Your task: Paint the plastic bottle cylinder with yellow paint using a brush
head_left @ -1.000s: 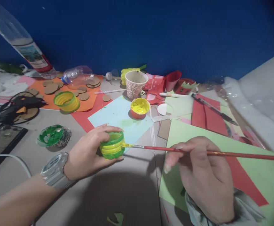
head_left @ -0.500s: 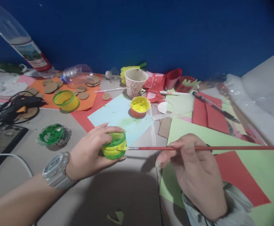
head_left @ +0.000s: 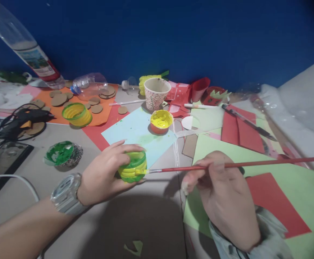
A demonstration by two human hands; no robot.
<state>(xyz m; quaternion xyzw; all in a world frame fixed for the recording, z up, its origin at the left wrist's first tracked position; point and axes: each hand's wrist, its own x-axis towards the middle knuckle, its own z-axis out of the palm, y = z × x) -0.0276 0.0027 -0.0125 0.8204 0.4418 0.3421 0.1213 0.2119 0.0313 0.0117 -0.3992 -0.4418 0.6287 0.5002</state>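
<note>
My left hand (head_left: 109,165) grips a green and yellow painted plastic ring (head_left: 133,167), apparently a cut piece of bottle, fingers over its rim and thumb below. In my right hand (head_left: 224,194) a long red paintbrush (head_left: 183,168) is pinched between thumb and fingers. Its yellow-coated bristles touch the ring's outer wall. A small cup of yellow paint (head_left: 161,121) stands beyond on light blue paper (head_left: 124,129). To the left is a cup of green paint (head_left: 63,154). Another painted ring (head_left: 77,115), yellow with a green rim, rests partly on orange paper.
A patterned paper cup (head_left: 156,94) stands behind the yellow paint. Cardboard discs (head_left: 59,100) and a clear bottle piece (head_left: 90,85) lie at back left, near a tall bottle (head_left: 35,59). Black cables (head_left: 13,122) lie at left. Green paper (head_left: 286,183) and red paper (head_left: 278,205) cover the right.
The brush has tilted slightly, its handle end now higher, with the bristles still against the ring. My hands and the ring appear slightly farther right, along with the whole view.
</note>
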